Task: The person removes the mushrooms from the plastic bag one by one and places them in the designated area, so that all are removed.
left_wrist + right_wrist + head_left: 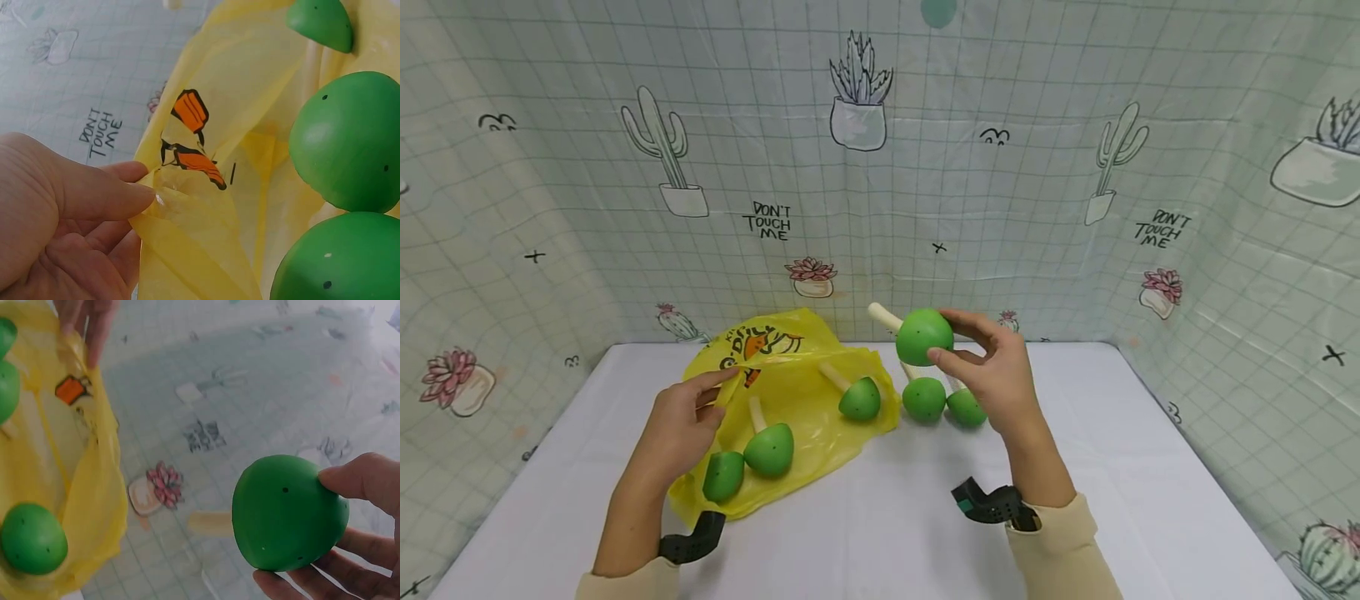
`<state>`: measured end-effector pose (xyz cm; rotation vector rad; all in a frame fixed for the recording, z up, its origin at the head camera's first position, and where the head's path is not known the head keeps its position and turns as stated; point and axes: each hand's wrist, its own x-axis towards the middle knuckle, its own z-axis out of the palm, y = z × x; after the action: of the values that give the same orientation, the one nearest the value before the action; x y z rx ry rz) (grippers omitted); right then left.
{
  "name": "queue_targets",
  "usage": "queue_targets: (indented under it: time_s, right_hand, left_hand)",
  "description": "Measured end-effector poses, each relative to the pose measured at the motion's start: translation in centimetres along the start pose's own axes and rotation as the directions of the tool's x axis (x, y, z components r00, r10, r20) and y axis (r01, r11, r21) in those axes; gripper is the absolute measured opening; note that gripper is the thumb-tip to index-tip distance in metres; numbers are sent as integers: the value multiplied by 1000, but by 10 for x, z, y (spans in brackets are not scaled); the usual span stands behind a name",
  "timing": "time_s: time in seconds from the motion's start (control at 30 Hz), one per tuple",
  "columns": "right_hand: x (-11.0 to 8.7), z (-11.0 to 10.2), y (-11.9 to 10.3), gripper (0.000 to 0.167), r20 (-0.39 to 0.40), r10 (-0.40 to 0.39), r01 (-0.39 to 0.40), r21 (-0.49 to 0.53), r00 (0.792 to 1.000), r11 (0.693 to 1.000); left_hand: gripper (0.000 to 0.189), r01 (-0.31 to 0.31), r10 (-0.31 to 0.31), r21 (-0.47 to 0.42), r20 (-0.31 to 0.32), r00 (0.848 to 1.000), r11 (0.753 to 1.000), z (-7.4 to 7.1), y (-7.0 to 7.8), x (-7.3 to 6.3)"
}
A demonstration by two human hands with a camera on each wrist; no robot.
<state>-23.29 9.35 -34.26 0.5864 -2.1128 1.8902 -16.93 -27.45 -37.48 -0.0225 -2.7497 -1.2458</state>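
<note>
My right hand grips a green-capped toy mushroom by its dotted cap, held up above the table with its cream stem pointing left. Between thumb and fingers, my left hand pinches the edge of a yellow plastic bag. Inside the spread bag lie a mushroom near the left hand, a green cap beside it and a third mushroom toward the right side. In the left wrist view, thumb and fingertips close on the thin plastic beside an orange print.
Two more mushrooms, one next to the bag and another partly behind the right hand, rest on the white table. A gridded cloth with cactus drawings hangs at the back and sides.
</note>
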Motion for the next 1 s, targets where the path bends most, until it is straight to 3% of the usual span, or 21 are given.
queue_targets:
  time_s: [0.13,0.47,0.8,1.0]
  right_hand:
    - [5,-14,8,49,-71,53,-57,-54,996,997]
    - [9,-45,27,50,-209,166,-183,-61,964,981]
    - [8,-75,44,51,-326,243,-256,4,913,967]
    - [8,-89,59,53,-364,268,-299,-28,892,954]
  left_hand:
    - [58,-1,1,-2,2,1000,1000,0,-2,-1]
    - [57,-21,21,-13,-8,1000,1000,0,-3,-1]
    - [56,-16,16,-15,-5,1000,1000,0,-2,0]
    - [56,-19,19,-11,-9,1000,1000,1,-2,0]
